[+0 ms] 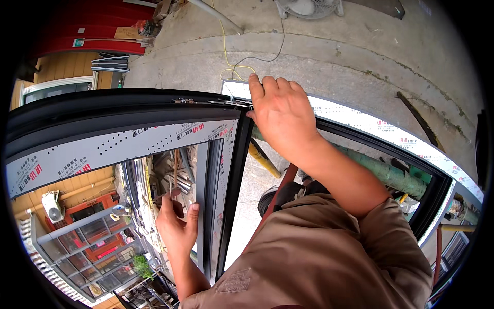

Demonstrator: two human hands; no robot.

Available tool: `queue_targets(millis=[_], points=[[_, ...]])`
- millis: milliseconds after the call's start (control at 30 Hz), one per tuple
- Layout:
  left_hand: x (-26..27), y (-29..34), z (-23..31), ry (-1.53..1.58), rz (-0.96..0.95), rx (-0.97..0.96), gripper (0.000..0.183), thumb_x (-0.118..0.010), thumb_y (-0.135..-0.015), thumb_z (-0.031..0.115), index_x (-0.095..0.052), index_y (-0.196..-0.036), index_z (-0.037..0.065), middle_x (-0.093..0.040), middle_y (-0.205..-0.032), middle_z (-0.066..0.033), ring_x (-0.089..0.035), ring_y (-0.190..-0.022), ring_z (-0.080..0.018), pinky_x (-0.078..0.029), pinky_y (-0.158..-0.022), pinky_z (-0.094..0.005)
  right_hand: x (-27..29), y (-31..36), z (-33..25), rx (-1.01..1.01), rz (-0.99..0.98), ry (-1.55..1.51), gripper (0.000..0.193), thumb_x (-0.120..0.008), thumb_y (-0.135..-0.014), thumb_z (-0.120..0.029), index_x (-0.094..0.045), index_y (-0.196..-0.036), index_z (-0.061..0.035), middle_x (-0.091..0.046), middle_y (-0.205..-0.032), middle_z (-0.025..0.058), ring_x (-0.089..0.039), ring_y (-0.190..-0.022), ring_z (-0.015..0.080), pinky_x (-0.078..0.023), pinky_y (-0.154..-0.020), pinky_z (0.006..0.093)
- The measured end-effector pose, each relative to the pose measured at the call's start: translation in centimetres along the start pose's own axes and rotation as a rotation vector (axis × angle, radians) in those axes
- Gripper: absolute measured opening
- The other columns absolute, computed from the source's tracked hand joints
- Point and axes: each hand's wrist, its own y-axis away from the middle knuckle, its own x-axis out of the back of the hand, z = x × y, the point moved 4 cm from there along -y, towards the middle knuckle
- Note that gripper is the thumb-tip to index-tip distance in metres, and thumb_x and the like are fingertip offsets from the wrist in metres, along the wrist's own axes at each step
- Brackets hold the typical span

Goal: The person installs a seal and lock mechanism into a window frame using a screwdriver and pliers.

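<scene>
My right hand (283, 110) grips the corner of a dark window frame (355, 121), its fingers over the top rail and its thumb down by the corner. White film with printing covers the rail's outer side. From that corner a black window sash (121, 139) swings out to the left, also partly covered in film. A metal hinge arm (200, 101) runs along the top gap between the two. Beyond the sash's inner edge, my left hand (177, 224) is raised with its fingers curled and its thumb up. Something thin shows at its fingertips, too small to name.
A green-wrapped pole (383, 170) lies behind the frame. Yellow and dark cables (226, 46) trail over the concrete floor toward a fan (303, 7). A dark bar (422, 121) lies on the floor at the right. Red sheeting (87, 23) stands at the far left.
</scene>
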Motion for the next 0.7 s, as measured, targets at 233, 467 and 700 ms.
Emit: queue_targets(millis=[233, 467, 700], points=[[-3.5, -1.5, -1.5, -0.037, -0.189, -0.071, 0.054, -0.088, -0.082, 0.045, -0.057, -0.085, 0.001, -0.052, -0.06, -0.016, -0.054, -0.053, -0.0343, -0.043, -0.053, -0.0412, -1.1, -0.2, 0.0, 0.019, 0.014, 0.158, 0.032, -0.066, -0.084, -0.019, -0.068, -0.112, -0.0023, -0.064, -0.09, 0.004, -0.063, -0.083, 0.0189, -0.048, -0.075, 0.0319], [-5.1, -1.8, -2.4, 0.171, -0.126, -0.152, 0.047, -0.085, -0.085, 0.037, -0.055, -0.079, 0.002, -0.043, -0.056, -0.0143, -0.044, -0.048, -0.0314, -0.04, -0.05, -0.0397, -1.3, -0.5, -0.1, -0.028, 0.009, 0.122, 0.028, -0.067, -0.083, -0.018, -0.068, -0.107, -0.0045, -0.062, -0.087, 0.0041, -0.063, -0.081, 0.0194, -0.048, -0.074, 0.0318], [-4.7, -1.8, -2.4, 0.137, -0.187, -0.143, 0.022, -0.074, -0.088, 0.012, -0.059, -0.089, -0.003, -0.054, -0.07, -0.0107, -0.047, -0.064, -0.0174, -0.044, -0.061, -0.0331, -1.2, -0.6, 0.0, -0.045, 0.025, 0.083, 0.025, -0.072, -0.081, -0.021, -0.068, -0.101, -0.0062, -0.062, -0.084, 0.0046, -0.064, -0.078, 0.0212, -0.049, -0.072, 0.0338]])
